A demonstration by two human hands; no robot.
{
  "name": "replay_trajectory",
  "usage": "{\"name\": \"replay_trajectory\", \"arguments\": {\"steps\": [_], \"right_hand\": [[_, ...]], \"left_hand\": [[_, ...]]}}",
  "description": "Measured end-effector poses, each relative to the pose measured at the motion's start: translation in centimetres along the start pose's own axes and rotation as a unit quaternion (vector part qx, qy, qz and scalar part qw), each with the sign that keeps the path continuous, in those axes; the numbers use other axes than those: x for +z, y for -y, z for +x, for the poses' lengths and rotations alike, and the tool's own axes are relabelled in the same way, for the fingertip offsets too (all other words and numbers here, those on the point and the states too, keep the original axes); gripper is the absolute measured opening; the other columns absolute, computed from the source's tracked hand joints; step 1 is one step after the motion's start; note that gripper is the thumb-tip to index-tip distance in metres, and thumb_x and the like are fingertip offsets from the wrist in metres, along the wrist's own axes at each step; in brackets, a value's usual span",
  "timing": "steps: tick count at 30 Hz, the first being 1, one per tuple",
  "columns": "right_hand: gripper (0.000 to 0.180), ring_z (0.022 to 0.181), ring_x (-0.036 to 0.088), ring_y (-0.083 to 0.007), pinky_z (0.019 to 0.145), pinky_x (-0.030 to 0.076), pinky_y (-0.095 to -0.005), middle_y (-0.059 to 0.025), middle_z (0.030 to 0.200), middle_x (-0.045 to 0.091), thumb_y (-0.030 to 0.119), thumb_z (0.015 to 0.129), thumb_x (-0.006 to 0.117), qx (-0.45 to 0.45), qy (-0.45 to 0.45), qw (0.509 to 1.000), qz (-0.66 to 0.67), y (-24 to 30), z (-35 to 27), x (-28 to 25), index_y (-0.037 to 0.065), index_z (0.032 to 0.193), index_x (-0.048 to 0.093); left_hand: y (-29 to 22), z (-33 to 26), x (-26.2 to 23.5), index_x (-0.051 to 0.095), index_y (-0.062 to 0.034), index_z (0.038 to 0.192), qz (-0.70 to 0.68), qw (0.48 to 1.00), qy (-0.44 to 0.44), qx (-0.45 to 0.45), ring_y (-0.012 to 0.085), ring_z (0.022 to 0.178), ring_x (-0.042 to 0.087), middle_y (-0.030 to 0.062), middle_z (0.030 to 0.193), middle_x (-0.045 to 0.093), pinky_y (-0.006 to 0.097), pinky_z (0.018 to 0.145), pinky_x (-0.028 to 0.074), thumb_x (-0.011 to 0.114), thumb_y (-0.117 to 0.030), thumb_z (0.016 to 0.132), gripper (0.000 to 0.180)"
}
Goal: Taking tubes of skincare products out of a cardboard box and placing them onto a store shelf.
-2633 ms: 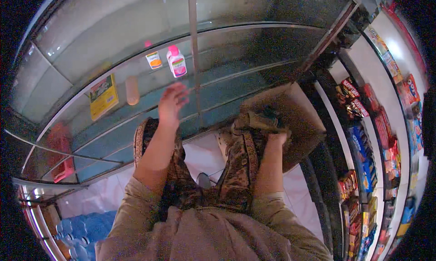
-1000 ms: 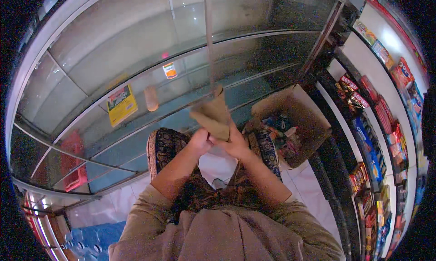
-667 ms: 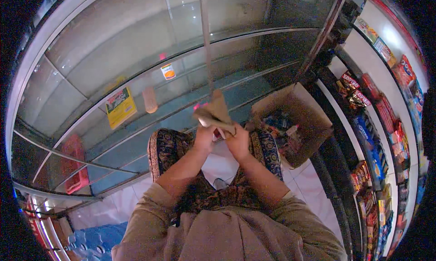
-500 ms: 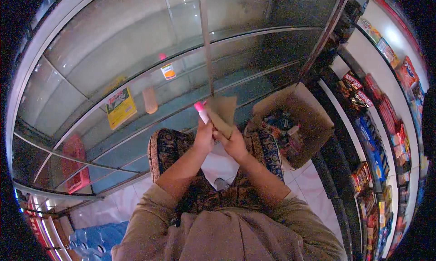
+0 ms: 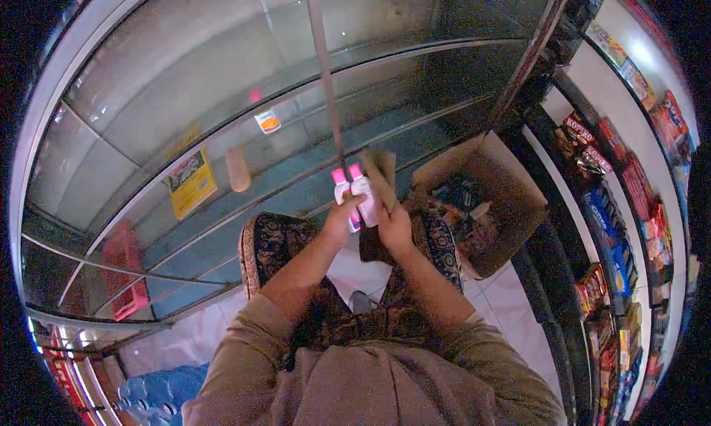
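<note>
Two white bottles (image 5: 362, 190) with pink caps stand side by side in my left hand (image 5: 338, 222), which is closed round their lower part with the thumb across the front. My right hand (image 5: 395, 227) is closed on a limp-looking brown piece (image 5: 381, 175), right beside the bottles. Whether this piece is cloth or thin card I cannot tell; its lower part hangs dark between my knees. Both hands are above my lap, in front of the glass case.
Inside the glass case (image 5: 215, 237) are a white-and-orange bottle (image 5: 267, 121), a peach bottle (image 5: 238, 169), a yellow packet (image 5: 193, 185) and a pink basket (image 5: 127, 274). An open cardboard box (image 5: 511, 196) with mixed goods stands right. Snack shelves (image 5: 585, 204) line the far right.
Two pink-capped bottles now show in my left hand, where one showed before. The brown piece has shifted right and turned more upright in my right hand, and my hands are slightly farther apart.
</note>
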State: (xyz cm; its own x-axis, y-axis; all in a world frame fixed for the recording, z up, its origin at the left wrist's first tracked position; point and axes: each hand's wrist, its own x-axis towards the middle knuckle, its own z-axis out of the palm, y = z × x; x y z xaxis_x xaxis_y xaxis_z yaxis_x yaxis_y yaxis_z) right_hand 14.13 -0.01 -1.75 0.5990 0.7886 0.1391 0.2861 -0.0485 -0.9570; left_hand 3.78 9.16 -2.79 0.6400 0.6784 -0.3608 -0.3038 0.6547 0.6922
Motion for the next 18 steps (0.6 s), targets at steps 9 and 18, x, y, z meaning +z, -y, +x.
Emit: {"name": "replay_trajectory", "arguments": {"steps": [9,18], "right_hand": [[0.054,0.104,0.044,-0.0353,0.089,0.037,-0.044,-0.0239,0.112,0.044,0.025,0.074,0.057,-0.245,-0.079,0.911,-0.322,1.8,1.1,-1.2,0.009,0.123,0.04],[0.046,0.075,0.056,-0.0334,0.065,0.046,-0.0395,-0.0178,0.095,0.056,0.007,0.072,0.054,-0.006,0.034,0.951,-0.307,1.8,1.8,-0.6,0.012,0.117,0.046]], "left_hand": [[0.3,-0.4,0.5,0.055,-0.0051,0.09,0.033,0.998,0.036,0.05,0.0174,0.072,0.058,0.0057,0.08,0.058,0.03,0.065,0.047,0.059,-0.015,0.074,0.018],[2.3,2.2,0.3,0.053,-0.0055,0.081,0.076,0.988,-0.108,0.081,0.0148,0.053,0.052,0.0032,0.064,0.054,0.03,0.048,0.042,0.061,-0.014,0.073,0.014]]}}
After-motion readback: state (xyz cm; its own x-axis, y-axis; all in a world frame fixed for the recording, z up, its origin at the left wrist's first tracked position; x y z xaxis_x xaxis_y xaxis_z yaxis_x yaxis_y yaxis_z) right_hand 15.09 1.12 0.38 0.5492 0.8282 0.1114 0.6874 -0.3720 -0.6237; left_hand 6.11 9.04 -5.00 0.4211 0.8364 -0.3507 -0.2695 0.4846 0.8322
